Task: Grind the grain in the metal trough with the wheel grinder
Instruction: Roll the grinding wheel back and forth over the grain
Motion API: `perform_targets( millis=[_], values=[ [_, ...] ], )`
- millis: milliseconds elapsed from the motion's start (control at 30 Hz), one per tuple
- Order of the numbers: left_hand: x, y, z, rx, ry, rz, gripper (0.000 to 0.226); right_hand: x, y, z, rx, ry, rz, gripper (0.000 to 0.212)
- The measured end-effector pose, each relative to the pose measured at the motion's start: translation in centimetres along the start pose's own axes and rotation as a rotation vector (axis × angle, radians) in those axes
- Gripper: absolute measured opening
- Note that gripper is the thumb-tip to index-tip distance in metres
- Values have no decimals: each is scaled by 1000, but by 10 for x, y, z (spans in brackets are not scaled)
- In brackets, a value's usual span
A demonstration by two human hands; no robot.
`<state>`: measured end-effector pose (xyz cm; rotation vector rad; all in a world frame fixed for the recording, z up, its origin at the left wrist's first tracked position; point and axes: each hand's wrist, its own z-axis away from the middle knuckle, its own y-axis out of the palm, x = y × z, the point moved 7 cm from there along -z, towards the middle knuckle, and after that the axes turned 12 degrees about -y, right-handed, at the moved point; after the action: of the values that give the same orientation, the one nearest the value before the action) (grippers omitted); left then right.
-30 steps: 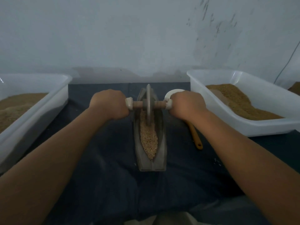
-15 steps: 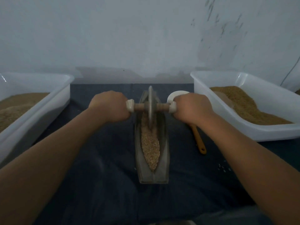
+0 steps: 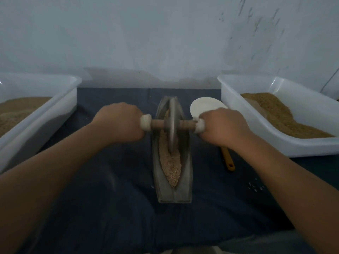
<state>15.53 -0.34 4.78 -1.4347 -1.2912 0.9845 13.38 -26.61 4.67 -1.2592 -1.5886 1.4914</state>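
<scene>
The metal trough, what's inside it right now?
Inside the metal trough lies a long bed of grain, with the wheel grinder standing upright in it toward the far end. The trough floor and grain under the wheel are covered.

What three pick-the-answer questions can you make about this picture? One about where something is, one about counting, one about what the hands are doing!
1. Where does the spoon lie?
A. right of the metal trough
B. inside a tub
C. in the grain

2. How many white plastic tubs are there?
A. one
B. two
C. four

3. What are the left hand and right hand doing?
A. lying flat on the cloth
B. scooping grain
C. gripping the wheel grinder's handle ends

Answers:
1 A, it lies on the dark cloth between the trough and the right tub.
2 B, the left tub and right tub flank the cloth.
3 C, each fist wraps one handle end while the wheel stands in the grain.
</scene>
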Motion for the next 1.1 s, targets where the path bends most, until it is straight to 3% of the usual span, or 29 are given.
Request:
perform_targets(
  millis=[133,233,467,567,667,767,900,1033,1100],
  values=[
    [0,6,-35,67,-102,11,36,-10,-5,-44,-71,89,103,22],
    [1,7,-22,132,-107,50,30,-4,-12,-38,-65,48,105,21],
    [7,-8,53,-47,170,4,31,12,-2,45,-19,-75,-22,36],
    [3,-2,22,14,70,-31,31,5,3,13,-44,-21,-8,34],
    [0,-4,-22,-38,-68,-73,35,-8,5,-31,-97,79,49,23],
    [-6,-8,-36,-10,-84,-56,40,-13,8,-46,-59,116,31,14],
    [-7,-14,-2,28,1,-52,24,-5,7,-16,-6,71,-59,30],
    [-3,-21,50,-104,156,-79,27,9,10,45,129,-20,-199,39],
    [-1,-18,45,-71,156,-76,27,11,13,48,141,-38,-224,37]
  ],
)
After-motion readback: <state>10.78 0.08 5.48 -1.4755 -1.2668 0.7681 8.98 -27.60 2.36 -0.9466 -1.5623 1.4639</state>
